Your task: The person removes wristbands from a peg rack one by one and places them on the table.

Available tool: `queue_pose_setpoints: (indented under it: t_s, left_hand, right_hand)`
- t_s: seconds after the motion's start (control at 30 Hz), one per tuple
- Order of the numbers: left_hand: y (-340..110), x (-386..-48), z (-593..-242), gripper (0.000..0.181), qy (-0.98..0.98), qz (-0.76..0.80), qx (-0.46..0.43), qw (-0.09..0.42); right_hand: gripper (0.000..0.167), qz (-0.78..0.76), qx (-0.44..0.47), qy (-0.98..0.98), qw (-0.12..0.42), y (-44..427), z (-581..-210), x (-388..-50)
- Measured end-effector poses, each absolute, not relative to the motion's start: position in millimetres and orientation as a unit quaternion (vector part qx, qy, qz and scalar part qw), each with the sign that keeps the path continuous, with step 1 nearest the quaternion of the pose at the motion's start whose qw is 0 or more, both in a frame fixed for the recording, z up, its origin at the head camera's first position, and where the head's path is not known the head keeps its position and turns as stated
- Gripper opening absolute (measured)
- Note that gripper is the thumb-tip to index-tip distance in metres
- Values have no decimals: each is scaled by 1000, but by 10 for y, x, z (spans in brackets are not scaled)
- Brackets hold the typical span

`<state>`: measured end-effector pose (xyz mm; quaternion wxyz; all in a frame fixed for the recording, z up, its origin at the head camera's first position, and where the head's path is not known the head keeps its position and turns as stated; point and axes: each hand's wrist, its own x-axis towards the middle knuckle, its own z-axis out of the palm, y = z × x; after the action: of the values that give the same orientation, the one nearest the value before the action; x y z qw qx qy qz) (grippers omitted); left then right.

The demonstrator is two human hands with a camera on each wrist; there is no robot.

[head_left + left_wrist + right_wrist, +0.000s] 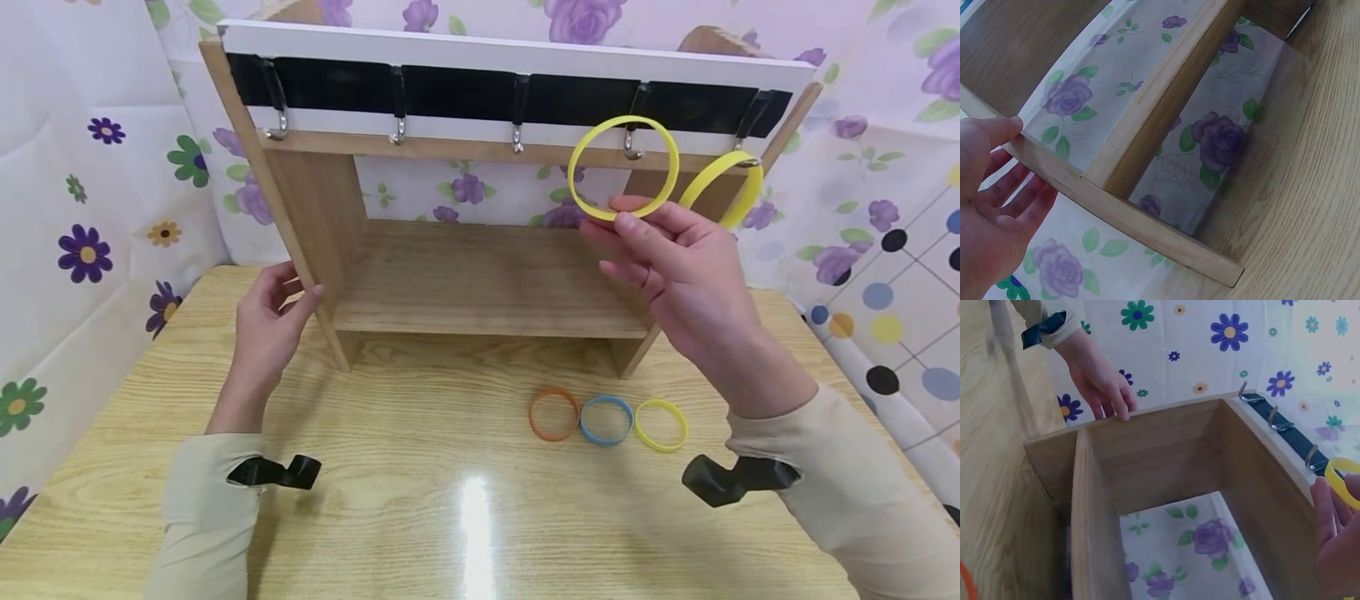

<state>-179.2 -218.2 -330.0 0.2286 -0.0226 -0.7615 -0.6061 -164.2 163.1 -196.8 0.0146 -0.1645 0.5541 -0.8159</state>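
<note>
My left hand holds the left side panel of a wooden shelf. Its thumb lies on the panel's front edge, the fingers around the outer face. A yellow ring band is pinched upright between thumb and fingers of my right hand. In the head view the band appears in front of the fourth hook from the left; whether it touches that hook I cannot tell. From the rightmost hook hangs a second yellow band, partly behind my right hand. The right wrist view shows the held band at its edge.
On the table, in front of the shelf's right half, lie an orange band, a blue band and a yellow band in a row. Several hooks line the black strip on the shelf's white top rail. Flowered cloth stands behind.
</note>
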Motion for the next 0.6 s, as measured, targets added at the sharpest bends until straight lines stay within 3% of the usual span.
queue_pose_setpoints:
  t_s: [0.6]
  left_hand:
    - [-2181,-1777,-3285,43,-769,-599,-13,222]
  right_hand:
    - [19,-749,-164,641,31,1635,-2039,-1504]
